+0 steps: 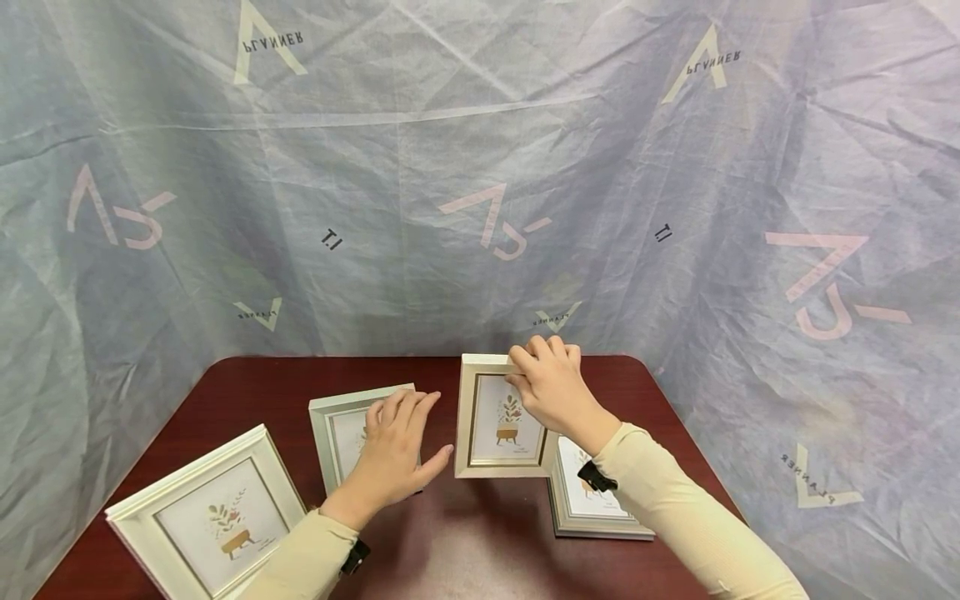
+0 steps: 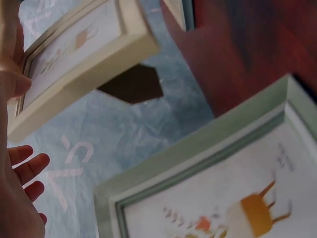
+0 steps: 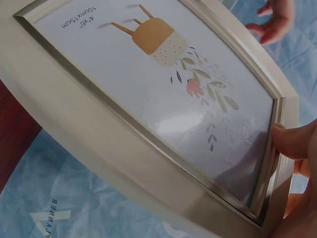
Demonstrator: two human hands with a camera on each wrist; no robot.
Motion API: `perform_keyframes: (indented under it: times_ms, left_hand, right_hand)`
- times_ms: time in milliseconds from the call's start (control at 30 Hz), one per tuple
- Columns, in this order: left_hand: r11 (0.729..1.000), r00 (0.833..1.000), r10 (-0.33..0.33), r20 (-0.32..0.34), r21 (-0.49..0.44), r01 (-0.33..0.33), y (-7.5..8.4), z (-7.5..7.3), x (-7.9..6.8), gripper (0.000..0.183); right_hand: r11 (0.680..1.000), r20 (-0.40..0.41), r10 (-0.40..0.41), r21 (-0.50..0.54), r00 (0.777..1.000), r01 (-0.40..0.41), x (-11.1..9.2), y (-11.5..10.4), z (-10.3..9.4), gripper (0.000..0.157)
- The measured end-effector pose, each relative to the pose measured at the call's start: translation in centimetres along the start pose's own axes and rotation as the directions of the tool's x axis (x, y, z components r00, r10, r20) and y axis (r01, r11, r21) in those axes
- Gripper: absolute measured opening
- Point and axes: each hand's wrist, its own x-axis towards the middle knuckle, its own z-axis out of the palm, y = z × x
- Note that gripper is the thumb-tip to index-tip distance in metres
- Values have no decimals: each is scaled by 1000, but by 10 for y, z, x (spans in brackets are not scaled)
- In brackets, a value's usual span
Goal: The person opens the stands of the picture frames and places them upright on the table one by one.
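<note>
My right hand [image 1: 555,392] grips a cream picture frame [image 1: 465,417] with a gold inner edge by its upper right corner. In the right wrist view the thumb [image 3: 292,141] presses its front while the other fingers go behind. A dark support leg [image 2: 133,84] sticks out from the frame's back in the left wrist view. My left hand [image 1: 393,450] holds nothing; its fingers are spread and loosely bent, between the cream frame and a standing pale green picture frame [image 1: 322,442]. In the head view that hand covers much of the green frame's right side.
A larger cream picture frame [image 1: 138,517] stands tilted at the front left, partly behind the left sleeve. Stacked picture frames [image 1: 600,527] lie at the right, under the right forearm in view. The dark red table [image 1: 262,379] ends at a hanging grey fabric [image 1: 397,208].
</note>
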Motion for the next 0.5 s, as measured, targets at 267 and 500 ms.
perform_keyframes:
  times_ms: [267,500]
  left_hand:
    - [997,997,16,70,70,-21,16,23,-19,83]
    - [990,999,23,26,142,-26,20,39,-29,110]
  right_hand:
    - [1000,51,31,-4,998,-31,2,-3,-2,21]
    - [998,90,65,-9,994,-65,1,-3,-1,21]
